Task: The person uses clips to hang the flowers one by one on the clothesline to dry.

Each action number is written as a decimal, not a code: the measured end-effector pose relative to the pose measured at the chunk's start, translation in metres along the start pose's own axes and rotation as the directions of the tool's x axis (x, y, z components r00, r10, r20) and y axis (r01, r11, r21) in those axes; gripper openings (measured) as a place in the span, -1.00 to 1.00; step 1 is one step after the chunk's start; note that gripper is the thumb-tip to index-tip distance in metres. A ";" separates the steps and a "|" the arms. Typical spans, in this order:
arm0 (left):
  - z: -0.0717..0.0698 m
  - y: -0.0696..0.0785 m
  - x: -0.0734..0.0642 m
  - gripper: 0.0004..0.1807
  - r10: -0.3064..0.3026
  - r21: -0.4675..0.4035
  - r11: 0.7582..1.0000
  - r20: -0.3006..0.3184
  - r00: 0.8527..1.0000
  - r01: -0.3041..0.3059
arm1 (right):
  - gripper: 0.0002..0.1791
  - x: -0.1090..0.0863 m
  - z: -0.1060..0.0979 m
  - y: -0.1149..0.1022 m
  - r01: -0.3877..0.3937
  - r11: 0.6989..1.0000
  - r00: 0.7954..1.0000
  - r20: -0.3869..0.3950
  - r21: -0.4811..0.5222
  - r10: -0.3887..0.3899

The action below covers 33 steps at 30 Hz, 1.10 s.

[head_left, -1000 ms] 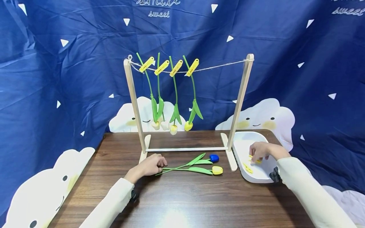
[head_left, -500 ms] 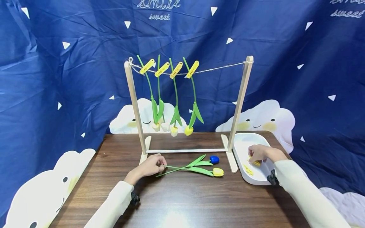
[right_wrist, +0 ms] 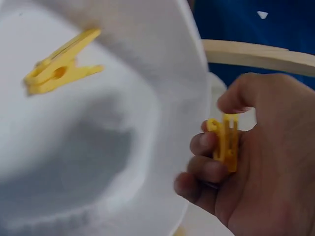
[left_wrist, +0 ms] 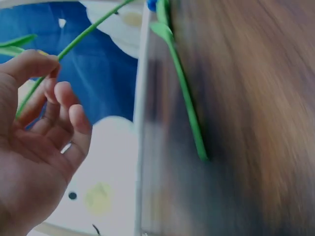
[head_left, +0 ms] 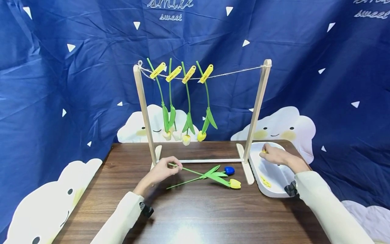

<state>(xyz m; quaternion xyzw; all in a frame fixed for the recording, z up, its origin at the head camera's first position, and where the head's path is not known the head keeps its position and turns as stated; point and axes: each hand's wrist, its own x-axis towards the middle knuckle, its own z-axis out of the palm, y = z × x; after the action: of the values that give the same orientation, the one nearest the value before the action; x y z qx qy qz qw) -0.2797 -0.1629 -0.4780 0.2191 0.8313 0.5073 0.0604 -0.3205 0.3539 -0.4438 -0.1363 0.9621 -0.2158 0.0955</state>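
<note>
My left hand (head_left: 164, 169) pinches the stem of a yellow tulip (head_left: 235, 183) near its cut end, between thumb and forefinger. The stem slants down to the right, and its bloom is low over the table. Behind it lies a blue tulip (head_left: 229, 170) on the wood, its bare stem crossing under the yellow one's leaf. Above the white tray (head_left: 275, 194), my right hand (head_left: 275, 156) holds a yellow clothespin (right_wrist: 227, 142), thumb on one side and curled fingers on the other. Another yellow clothespin (right_wrist: 61, 69) lies in the tray.
A wooden frame (head_left: 257, 108) stands at the back of the table with a string (head_left: 234, 72) between its posts. Several tulips hang heads down from the string, each under a yellow clothespin (head_left: 206, 74). A blue cloth (head_left: 304, 67) covers the background.
My left hand has taken the yellow tulip's stem and raised its end off the table. The right hand has picked a clothespin out of the tray and moved up and back with it.
</note>
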 end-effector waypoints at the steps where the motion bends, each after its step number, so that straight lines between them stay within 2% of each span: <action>1: 0.001 0.004 0.001 -0.93 0.002 -0.034 0.999 -0.010 1.000 -0.003 | -0.58 0.000 -0.002 -0.004 -0.008 1.000 1.000 -0.023 -0.007 0.008; 4: 0.008 0.014 0.004 -0.91 0.022 -0.129 0.991 -0.053 0.998 -0.028 | -0.50 0.000 -0.010 -0.017 -0.004 0.999 0.997 -0.071 -0.034 0.001; 6: 0.014 0.020 0.007 -0.87 0.060 -0.201 0.977 -0.085 0.995 -0.076 | -0.48 -0.002 -0.015 -0.028 -0.001 0.999 0.995 -0.099 -0.046 -0.004; 8: 0.021 0.026 0.011 -0.84 0.103 -0.274 0.953 -0.106 0.989 -0.129 | -0.49 -0.005 -0.021 -0.037 0.003 0.999 0.993 -0.115 -0.054 -0.009; 10: 0.027 0.032 0.014 -0.80 0.161 -0.348 0.918 -0.113 0.980 -0.191 | -0.51 -0.008 -0.027 -0.046 0.008 0.998 0.991 -0.130 -0.056 -0.015; 14: 0.037 0.045 0.020 -0.74 0.246 -0.428 0.861 -0.122 0.961 -0.275 | -0.54 -0.012 -0.038 -0.061 0.056 0.997 0.982 -0.176 -0.051 -0.064; 17: 0.044 0.053 0.023 -0.76 0.259 -0.477 0.828 -0.142 0.955 -0.295 | -0.61 -0.017 -0.048 -0.073 0.137 0.990 0.970 -0.201 -0.032 -0.141; 21: 0.052 0.064 0.028 -0.77 0.238 -0.535 0.795 -0.160 0.958 -0.286 | -0.70 -0.028 -0.062 -0.090 0.198 0.980 0.966 -0.167 -0.020 -0.198; 22: 0.054 0.067 0.029 -0.77 0.233 -0.545 0.789 -0.163 0.959 -0.284 | -0.71 -0.031 -0.065 -0.094 0.200 0.979 0.967 -0.158 -0.029 -0.202; 25: 0.059 0.079 0.035 -0.79 0.241 -0.521 0.798 -0.184 0.953 -0.303 | -0.70 -0.040 -0.072 -0.109 0.191 0.976 0.963 -0.170 -0.102 -0.207; 28: 0.062 0.093 0.042 -0.82 0.293 -0.466 0.809 -0.207 0.933 -0.357 | -0.73 -0.046 -0.077 -0.125 0.199 0.969 0.946 -0.230 -0.145 -0.228; 30: 0.064 0.103 0.047 -0.83 0.338 -0.445 0.801 -0.215 0.916 -0.400 | -0.74 -0.049 -0.078 -0.135 0.228 0.961 0.922 -0.283 -0.155 -0.265; 33: 0.065 0.118 0.053 -0.82 0.378 -0.427 0.791 -0.221 0.899 -0.437 | -0.76 -0.049 -0.079 -0.148 0.298 0.946 0.878 -0.351 -0.131 -0.325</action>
<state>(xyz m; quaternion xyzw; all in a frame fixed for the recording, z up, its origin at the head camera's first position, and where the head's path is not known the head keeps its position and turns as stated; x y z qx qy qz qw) -0.2704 -0.0415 -0.3999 0.3405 0.6196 0.7054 -0.0512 -0.2605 0.2704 -0.3022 -0.2496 0.9356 -0.2148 -0.1275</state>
